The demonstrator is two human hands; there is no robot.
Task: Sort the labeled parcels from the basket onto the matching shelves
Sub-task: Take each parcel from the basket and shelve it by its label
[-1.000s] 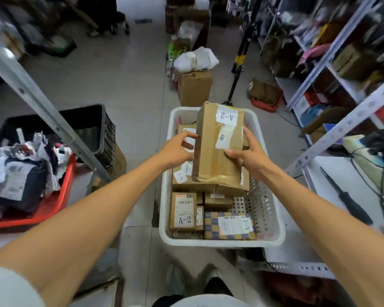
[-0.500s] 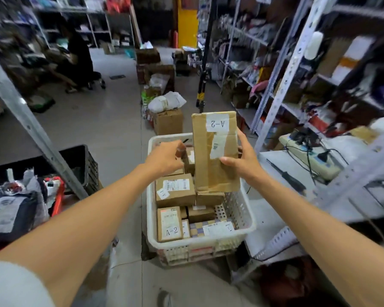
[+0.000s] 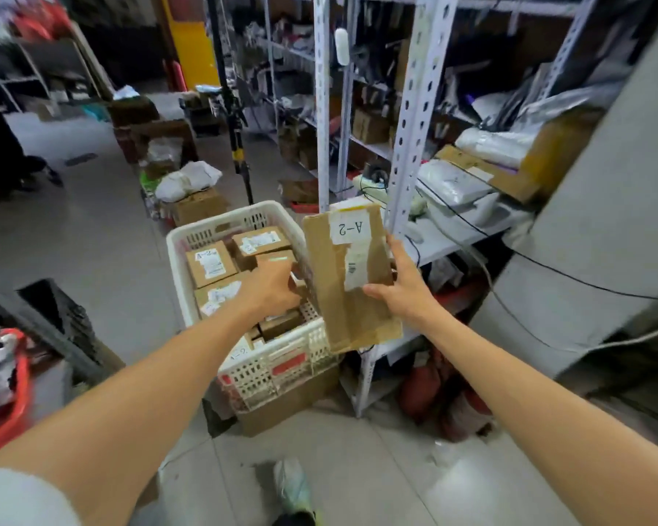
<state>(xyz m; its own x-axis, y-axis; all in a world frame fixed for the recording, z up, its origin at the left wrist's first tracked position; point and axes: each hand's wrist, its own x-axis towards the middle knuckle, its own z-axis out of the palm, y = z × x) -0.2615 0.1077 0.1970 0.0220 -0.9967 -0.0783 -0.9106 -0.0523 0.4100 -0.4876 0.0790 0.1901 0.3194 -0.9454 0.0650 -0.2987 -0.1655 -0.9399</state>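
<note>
My right hand (image 3: 399,286) grips a flat brown cardboard parcel (image 3: 339,298) by its right edge, thumb on the front. It stands upright over the right rim of the white plastic basket (image 3: 177,260), and its white label reads A-2, upside down. My left hand (image 3: 274,286) hovers over the basket just left of the parcel, fingers loosely curled, with nothing visible in it. Several smaller brown labeled parcels (image 3: 210,263) lie in the basket. A white metal shelf rack (image 3: 411,138) stands right behind the held parcel.
The basket rests on a cardboard box (image 3: 289,404) on the tiled floor. A black pole (image 3: 236,138) and boxes (image 3: 198,208) stand beyond it. The rack's lower board (image 3: 456,237) carries cables and white bags. A red bin (image 3: 12,408) and black crate (image 3: 61,313) sit at left.
The parcel has moved out of the basket and rightward toward the rack. My left hand has come off it. My view has swung up and to the right.
</note>
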